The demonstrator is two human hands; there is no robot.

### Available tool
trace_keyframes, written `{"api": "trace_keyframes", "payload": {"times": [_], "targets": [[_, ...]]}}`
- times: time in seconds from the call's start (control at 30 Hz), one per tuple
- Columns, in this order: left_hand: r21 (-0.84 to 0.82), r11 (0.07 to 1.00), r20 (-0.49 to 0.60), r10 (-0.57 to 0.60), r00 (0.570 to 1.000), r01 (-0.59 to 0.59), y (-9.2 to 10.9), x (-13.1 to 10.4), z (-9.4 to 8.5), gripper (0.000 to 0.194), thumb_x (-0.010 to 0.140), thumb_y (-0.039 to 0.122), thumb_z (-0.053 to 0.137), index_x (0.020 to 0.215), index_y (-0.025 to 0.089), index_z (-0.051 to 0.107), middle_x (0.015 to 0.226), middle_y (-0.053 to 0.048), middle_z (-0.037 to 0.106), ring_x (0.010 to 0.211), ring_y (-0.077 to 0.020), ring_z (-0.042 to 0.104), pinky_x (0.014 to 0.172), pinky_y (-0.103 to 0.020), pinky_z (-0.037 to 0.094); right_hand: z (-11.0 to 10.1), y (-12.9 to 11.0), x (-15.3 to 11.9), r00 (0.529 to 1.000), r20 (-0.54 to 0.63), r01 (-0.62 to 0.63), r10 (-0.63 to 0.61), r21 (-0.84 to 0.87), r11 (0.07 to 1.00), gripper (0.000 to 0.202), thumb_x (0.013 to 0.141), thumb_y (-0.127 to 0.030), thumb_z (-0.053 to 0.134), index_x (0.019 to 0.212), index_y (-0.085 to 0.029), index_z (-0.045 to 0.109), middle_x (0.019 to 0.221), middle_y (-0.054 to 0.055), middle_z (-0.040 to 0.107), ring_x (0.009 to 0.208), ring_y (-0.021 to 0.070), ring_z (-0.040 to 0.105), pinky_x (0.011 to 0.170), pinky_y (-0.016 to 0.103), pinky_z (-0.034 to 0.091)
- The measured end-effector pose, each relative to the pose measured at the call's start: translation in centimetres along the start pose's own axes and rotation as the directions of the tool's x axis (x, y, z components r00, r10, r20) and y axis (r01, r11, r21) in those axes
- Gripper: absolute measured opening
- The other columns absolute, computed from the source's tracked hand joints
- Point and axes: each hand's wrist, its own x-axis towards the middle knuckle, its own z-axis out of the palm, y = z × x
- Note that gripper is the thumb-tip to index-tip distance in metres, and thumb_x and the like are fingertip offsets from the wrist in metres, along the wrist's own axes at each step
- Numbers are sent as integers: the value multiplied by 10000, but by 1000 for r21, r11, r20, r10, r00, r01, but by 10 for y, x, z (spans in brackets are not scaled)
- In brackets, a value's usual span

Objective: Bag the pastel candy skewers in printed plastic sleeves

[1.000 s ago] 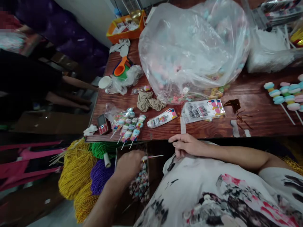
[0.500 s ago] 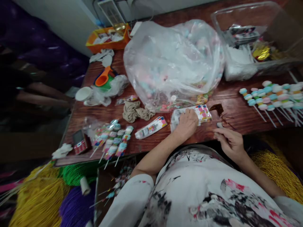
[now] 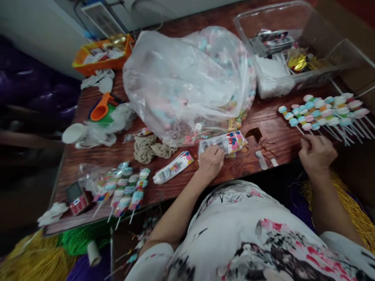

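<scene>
My left hand (image 3: 211, 162) has its fingers curled and pinched on the near end of a small stack of clear plastic sleeves (image 3: 225, 143) printed with bright colours. The fingertips are partly hidden. My right hand (image 3: 318, 156) is over the table's front edge on the right, its fingers loosely bent and nothing visible in them. Just beyond it lies a row of marshmallow skewers (image 3: 325, 113), their white sticks pointing towards me. Another few sleeves (image 3: 173, 167) lie left of my left hand. Brown twist ties (image 3: 254, 134) and two white scraps (image 3: 261, 160) sit between my hands.
A large bag of marshmallows (image 3: 187, 78) fills the table's middle. Behind on the right stands a clear bin (image 3: 281, 78); an orange tray (image 3: 102, 62) is back left. Wrapped skewers (image 3: 125, 191), a phone (image 3: 78, 199) and a beige cloth (image 3: 150, 148) lie on the left.
My right hand has moved right, from beside the twist ties and white scrap to the skewer sticks. My left hand stays on the sleeves. The view has shifted to the right.
</scene>
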Motion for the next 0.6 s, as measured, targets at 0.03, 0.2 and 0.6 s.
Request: {"api": "trace_keyframes", "payload": {"times": [0.03,0.2,0.6], "targets": [[-14,1000,8,-22,1000,22,3,-1,-1,264,977,273,430,962,189,679,946,-96,670,945,-222,572,762,-319,423,5,7,11,999,27,-17,19,-50,999,200,755,-302,702,882,-155,750,799,177,691,708,234,528,600,355,285],[-74,994,1,-86,996,86,7,0,0,252,962,208,440,985,200,691,967,-86,659,964,-224,541,772,-328,416,20,6,39,951,253,-100,177,-288,952,296,682,-367,741,821,-107,737,831,236,680,739,256,520,602,359,199],[-10,999,-141,-34,989,33,3,-1,17,190,936,228,507,990,220,689,924,-91,640,897,-240,555,734,-357,394,-70,-26,92,998,62,3,-10,122,993,296,736,-446,641,852,-197,751,702,51,695,614,178,605,651,324,471]]}}
